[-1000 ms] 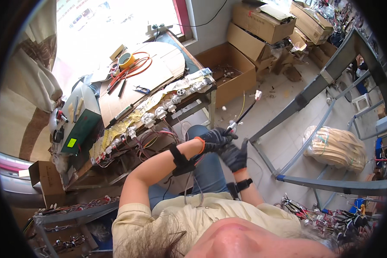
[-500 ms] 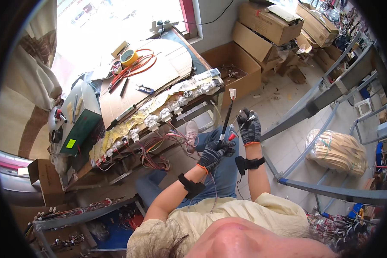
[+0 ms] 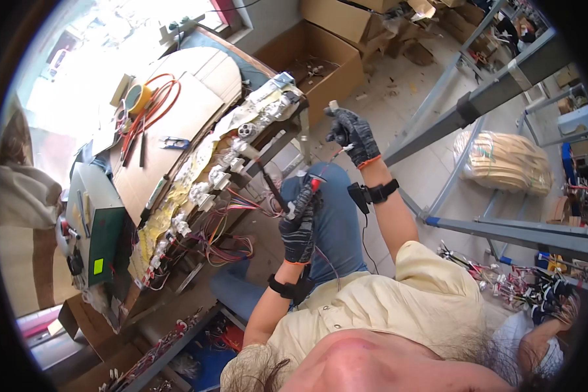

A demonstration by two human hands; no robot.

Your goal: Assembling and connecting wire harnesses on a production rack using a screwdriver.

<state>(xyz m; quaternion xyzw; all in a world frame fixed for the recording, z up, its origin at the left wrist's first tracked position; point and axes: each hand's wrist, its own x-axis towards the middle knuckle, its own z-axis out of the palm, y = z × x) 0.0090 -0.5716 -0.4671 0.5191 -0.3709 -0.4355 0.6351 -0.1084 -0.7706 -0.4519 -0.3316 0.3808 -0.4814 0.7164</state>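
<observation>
In my gloved left hand (image 3: 298, 230), closed above my thigh, is a wire harness. Its black-sleeved branch (image 3: 273, 181) sticks up toward the bench and ends in a white connector (image 3: 248, 150). A red piece (image 3: 316, 183) shows at the fingertips, and a thin wire (image 3: 326, 260) trails below the hand. Farther forward and to the right, my gloved right hand (image 3: 354, 136) is closed on a wire end with a small white tip (image 3: 347, 148). A pale connector (image 3: 334, 104) shows beyond its fingers; whether it belongs to the same wire I cannot tell.
At left, the bench edge carries a row of white connector holders (image 3: 217, 178) with coloured wires (image 3: 219, 242) hanging below. Orange cable (image 3: 166, 98), tape and cutters (image 3: 174, 142) lie on cardboard. A metal frame (image 3: 464, 111) stands right, near a wrapped bundle (image 3: 503, 162). Another person's arm (image 3: 536, 343) shows lower right.
The view has turned. My right hand has moved forward, away from my left hand. The black-sleeved branch now leans left toward the bench instead of pointing up and right.
</observation>
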